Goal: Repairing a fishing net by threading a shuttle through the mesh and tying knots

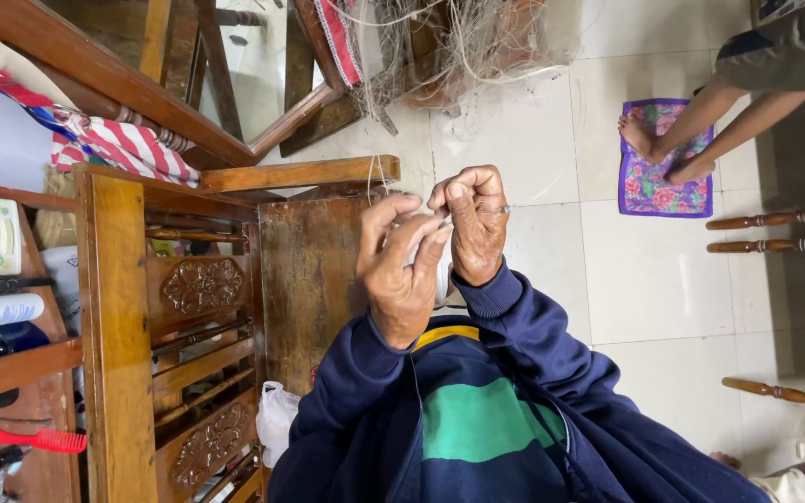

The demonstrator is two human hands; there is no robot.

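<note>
I look straight down from the head camera onto a pale tiled floor [663, 289]. At nine o'clock stands a carved wooden rack [142, 326], with bottles on a shelf [11, 359] at its left and a red comb [41, 440] near eight o'clock. A red and white striped cloth [123, 149] drapes over wood at ten o'clock. A tangle of fine net or thread [458, 42] hangs at twelve o'clock, above the hands. At two o'clock another person's bare feet [663, 154] rest on a purple flowered mat [665, 158], well apart from me. Turned wooden chair legs [775, 233] run along three o'clock. A white plastic bag [277, 419] sits on the floor at seven o'clock, beside my sleeve.

Nothing comes between the camera and my hands, which meet at the centre of the view. My left hand [401, 270] has its thumb and first fingers [393, 210] drawn together in a pinch. My right hand [477, 224] is curled, its fingertips closed against the left ones. Between them is a thin thread [376, 177], very faint, running up towards twelve o'clock and the wooden bar [300, 174] there. A small pale piece shows at the pinch, too small for me to tell what it is. Which hand actually grips the thread I cannot tell for sure; both close on it.

Both wrists are raised in front of my chest, backs of the hands toward the camera, elbows bent out. Navy sleeves [533, 326] cover both arms, over a top with a green and yellow band [482, 419].
</note>
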